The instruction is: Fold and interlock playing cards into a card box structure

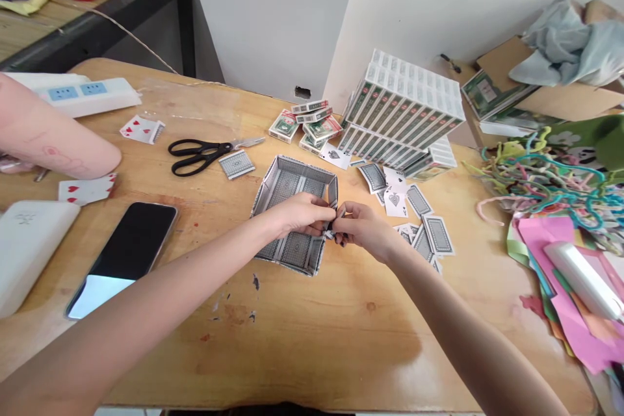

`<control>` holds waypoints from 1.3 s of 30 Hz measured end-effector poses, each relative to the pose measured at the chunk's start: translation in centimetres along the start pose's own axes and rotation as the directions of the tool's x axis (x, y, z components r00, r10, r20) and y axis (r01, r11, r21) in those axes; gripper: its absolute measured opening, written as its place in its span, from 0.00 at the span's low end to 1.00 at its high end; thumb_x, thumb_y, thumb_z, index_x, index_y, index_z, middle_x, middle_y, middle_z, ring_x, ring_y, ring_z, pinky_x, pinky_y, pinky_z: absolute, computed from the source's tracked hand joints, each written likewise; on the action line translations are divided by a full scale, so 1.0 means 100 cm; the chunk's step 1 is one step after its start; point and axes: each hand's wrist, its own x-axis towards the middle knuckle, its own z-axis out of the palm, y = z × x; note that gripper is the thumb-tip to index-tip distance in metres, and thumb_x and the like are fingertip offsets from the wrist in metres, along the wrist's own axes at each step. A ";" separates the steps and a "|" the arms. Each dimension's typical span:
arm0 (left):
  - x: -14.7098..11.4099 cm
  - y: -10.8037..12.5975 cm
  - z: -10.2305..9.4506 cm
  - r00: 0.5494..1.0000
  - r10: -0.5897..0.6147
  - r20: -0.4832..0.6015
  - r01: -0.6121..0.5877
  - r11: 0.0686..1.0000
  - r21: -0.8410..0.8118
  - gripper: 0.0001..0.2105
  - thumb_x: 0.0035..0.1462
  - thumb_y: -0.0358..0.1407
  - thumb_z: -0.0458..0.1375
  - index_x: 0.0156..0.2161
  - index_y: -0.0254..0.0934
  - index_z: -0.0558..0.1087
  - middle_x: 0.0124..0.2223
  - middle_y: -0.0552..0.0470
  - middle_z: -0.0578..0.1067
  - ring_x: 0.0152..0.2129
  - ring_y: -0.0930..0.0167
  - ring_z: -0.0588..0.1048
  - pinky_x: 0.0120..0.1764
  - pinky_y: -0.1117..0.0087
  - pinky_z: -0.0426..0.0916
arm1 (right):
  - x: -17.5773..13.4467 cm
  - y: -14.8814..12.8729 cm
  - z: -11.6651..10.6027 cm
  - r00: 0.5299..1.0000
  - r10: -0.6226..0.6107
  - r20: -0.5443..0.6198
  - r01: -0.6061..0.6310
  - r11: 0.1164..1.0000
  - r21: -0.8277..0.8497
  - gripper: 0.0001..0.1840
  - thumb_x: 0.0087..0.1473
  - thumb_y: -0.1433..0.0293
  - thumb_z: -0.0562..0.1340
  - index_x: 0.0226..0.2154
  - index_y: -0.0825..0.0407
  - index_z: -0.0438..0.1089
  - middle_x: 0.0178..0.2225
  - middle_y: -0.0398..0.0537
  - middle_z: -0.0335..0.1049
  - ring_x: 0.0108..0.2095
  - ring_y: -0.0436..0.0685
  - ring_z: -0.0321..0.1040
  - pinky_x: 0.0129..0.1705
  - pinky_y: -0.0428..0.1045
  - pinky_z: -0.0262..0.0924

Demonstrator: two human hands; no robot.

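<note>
A shallow open box (280, 255) put together from playing cards lies on the wooden table before me. My left hand (307, 213) reaches over it, thumb and fingers pinching the right wall near its middle. Just outside that wall, my right hand (358, 224) is closed in a pinch on the same edge, its fingertips almost meeting the left ones. Whatever small piece sits between the right fingertips is mostly hidden. Black-handled scissors (205, 153) and a face-down playing card (236, 164) rest beyond the box to the left. Loose playing cards (424, 234) are scattered to the right.
Stacked card packs (400, 110) stand at the back right, with more packs (312, 125) beside them. A phone (127, 253), a white case (34, 247) and a power strip (92, 96) lie left. Another person's arm (58, 130) rests there. Pipe cleaners (560, 182) and coloured sheets (550, 273) cover the right edge.
</note>
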 end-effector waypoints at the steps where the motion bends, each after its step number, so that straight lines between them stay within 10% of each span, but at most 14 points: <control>1: 0.000 0.000 0.000 1.000 -0.001 0.004 0.001 1.000 0.000 0.10 0.45 0.30 0.60 0.36 0.32 0.73 0.25 0.55 0.72 0.20 0.78 0.69 0.31 0.74 0.69 | 0.000 -0.002 0.001 1.000 0.012 -0.005 -0.012 1.000 -0.013 0.08 0.35 0.76 0.60 0.22 0.51 0.61 0.14 0.39 0.66 0.18 0.47 0.63 0.22 0.44 0.56; 10: 0.000 0.000 -0.003 1.000 -0.004 0.031 0.006 0.999 -0.036 0.10 0.46 0.30 0.61 0.37 0.31 0.74 0.26 0.55 0.72 0.20 0.79 0.69 0.30 0.76 0.68 | -0.001 -0.003 0.000 0.998 0.053 -0.047 -0.050 0.997 0.063 0.18 0.36 0.80 0.63 0.31 0.50 0.59 0.13 0.38 0.66 0.18 0.51 0.67 0.21 0.45 0.60; 25: -0.003 0.001 -0.006 1.000 -0.030 0.007 0.031 0.984 -0.176 0.09 0.46 0.27 0.63 0.36 0.30 0.77 0.32 0.48 0.79 0.26 0.75 0.75 0.34 0.74 0.71 | -0.002 0.032 -0.011 0.986 -0.072 0.148 0.025 0.954 0.297 0.23 0.45 0.62 0.69 0.45 0.51 0.73 0.45 0.51 0.73 0.44 0.59 0.72 0.43 0.54 0.70; 39: 0.000 -0.003 -0.007 0.998 -0.059 -0.025 0.055 0.985 -0.163 0.12 0.41 0.29 0.69 0.35 0.32 0.77 0.34 0.48 0.79 0.27 0.74 0.76 0.36 0.72 0.72 | -0.004 0.030 -0.013 0.982 -0.115 0.151 0.059 0.941 0.333 0.19 0.46 0.61 0.68 0.40 0.54 0.75 0.38 0.52 0.76 0.39 0.57 0.74 0.40 0.53 0.71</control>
